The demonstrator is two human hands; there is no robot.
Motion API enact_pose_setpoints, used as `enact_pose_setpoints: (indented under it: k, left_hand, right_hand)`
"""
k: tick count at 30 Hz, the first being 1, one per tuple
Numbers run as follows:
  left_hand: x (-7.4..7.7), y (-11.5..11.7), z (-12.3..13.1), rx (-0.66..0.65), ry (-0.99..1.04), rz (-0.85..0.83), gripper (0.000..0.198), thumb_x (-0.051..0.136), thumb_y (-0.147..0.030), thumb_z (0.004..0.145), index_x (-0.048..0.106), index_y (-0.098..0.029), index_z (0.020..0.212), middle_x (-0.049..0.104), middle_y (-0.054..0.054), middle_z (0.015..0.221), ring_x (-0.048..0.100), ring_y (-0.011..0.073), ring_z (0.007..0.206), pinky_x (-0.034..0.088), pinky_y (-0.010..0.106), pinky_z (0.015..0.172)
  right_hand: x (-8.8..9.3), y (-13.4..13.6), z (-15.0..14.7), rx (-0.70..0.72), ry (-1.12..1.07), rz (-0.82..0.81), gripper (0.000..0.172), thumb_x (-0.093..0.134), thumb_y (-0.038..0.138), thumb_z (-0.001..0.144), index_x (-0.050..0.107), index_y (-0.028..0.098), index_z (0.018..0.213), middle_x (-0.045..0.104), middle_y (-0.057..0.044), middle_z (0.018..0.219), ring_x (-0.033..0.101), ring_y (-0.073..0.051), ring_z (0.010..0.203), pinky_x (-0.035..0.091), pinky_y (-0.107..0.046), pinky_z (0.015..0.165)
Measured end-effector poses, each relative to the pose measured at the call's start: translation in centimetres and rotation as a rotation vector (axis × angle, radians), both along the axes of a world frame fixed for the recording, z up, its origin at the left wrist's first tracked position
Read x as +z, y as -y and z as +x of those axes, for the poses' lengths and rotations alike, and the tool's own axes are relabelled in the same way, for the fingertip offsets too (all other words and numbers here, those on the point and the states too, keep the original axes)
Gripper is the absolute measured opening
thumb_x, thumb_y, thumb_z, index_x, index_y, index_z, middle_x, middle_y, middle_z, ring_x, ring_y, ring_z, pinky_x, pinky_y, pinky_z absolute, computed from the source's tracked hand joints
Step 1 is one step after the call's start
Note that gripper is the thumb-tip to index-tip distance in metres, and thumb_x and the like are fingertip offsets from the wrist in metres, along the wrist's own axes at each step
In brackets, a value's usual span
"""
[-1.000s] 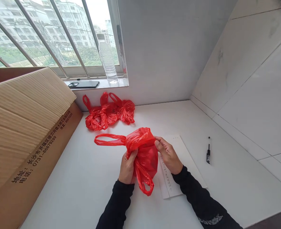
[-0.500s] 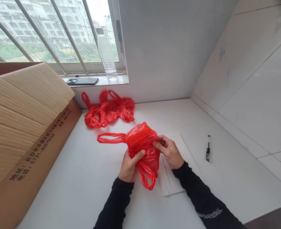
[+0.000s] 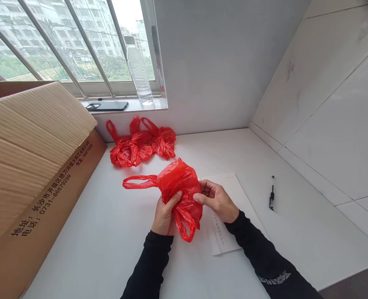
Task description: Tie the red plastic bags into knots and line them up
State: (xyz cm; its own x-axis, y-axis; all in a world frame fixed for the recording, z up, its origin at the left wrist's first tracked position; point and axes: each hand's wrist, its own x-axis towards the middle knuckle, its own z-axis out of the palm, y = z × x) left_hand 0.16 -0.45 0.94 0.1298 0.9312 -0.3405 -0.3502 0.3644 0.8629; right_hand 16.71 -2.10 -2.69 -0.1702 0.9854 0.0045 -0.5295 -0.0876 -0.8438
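A red plastic bag [image 3: 180, 180] is held up over the white table, bunched around contents I cannot see. One handle loop sticks out to the left and another hangs down at the front. My left hand [image 3: 165, 214] grips it from below left, thumb pressed on the front and fingers hidden behind. At the right edge of the bag is my right hand [image 3: 219, 201], its thumb tip against the plastic and the other fingers curled by the edge. Below that hand, a sheet of paper [image 3: 233, 245] with handwriting lies on the table [image 3: 109, 249].
Several knotted red bags [image 3: 143, 145] sit against the back wall. A large cardboard box [image 3: 46, 166] fills the left side. On the windowsill are a phone [image 3: 109, 106] and a clear water bottle [image 3: 140, 74]. A black pen [image 3: 271, 197] lies to the right of the paper.
Both hands and the red bag have shifted slightly left. The right thumb has moved to the bag's edge, and its fingers sit looser there.
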Motion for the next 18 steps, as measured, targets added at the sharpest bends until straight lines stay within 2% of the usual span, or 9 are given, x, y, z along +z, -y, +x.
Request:
enact_pose_setpoints:
  k: [7, 11, 15, 18]
  left_hand:
    - [1.0, 0.4, 0.5, -0.080, 0.007, 0.046, 0.044, 0.081, -0.027, 0.075, 0.066, -0.014, 0.114, 0.074, 0.013, 0.109, 0.069, 0.0327, 0.106, 0.055, 0.043, 0.092]
    - [1.1, 0.5, 0.7, -0.042, -0.011, 0.082, 0.047, 0.082, -0.023, 0.073, 0.065, -0.015, 0.116, 0.074, 0.013, 0.113, 0.068, 0.0333, 0.109, 0.053, 0.045, 0.095]
    - [0.9, 0.4, 0.7, 0.022, -0.050, 0.116, 0.047, 0.081, -0.023, 0.073, 0.065, -0.016, 0.117, 0.073, 0.012, 0.114, 0.068, 0.0330, 0.108, 0.054, 0.045, 0.094]
    - [0.9, 0.4, 0.6, -0.013, -0.064, 0.124, 0.046, 0.080, -0.021, 0.073, 0.065, -0.016, 0.115, 0.074, 0.012, 0.110, 0.069, 0.0331, 0.106, 0.055, 0.045, 0.091]
  right_hand:
    - [0.0, -0.1, 0.1, -0.032, 0.007, 0.002, 0.024, 0.078, 0.036, 0.083, 0.072, 0.020, 0.100, 0.072, -0.005, 0.094, 0.066, -0.019, 0.088, 0.053, -0.035, 0.083]
    - [-0.6, -0.3, 0.2, -0.092, 0.019, -0.047, 0.034, 0.076, 0.039, 0.084, 0.066, 0.022, 0.112, 0.071, -0.004, 0.095, 0.067, -0.020, 0.090, 0.053, -0.039, 0.088]
    - [-0.4, -0.1, -0.1, -0.254, 0.190, -0.029, 0.034, 0.073, 0.041, 0.085, 0.061, 0.025, 0.113, 0.067, -0.004, 0.103, 0.064, -0.020, 0.095, 0.053, -0.037, 0.086]
    - [0.0, 0.1, -0.4, -0.261, 0.326, 0.020, 0.036, 0.074, 0.041, 0.084, 0.061, 0.026, 0.113, 0.066, -0.005, 0.113, 0.062, -0.020, 0.097, 0.052, -0.037, 0.085]
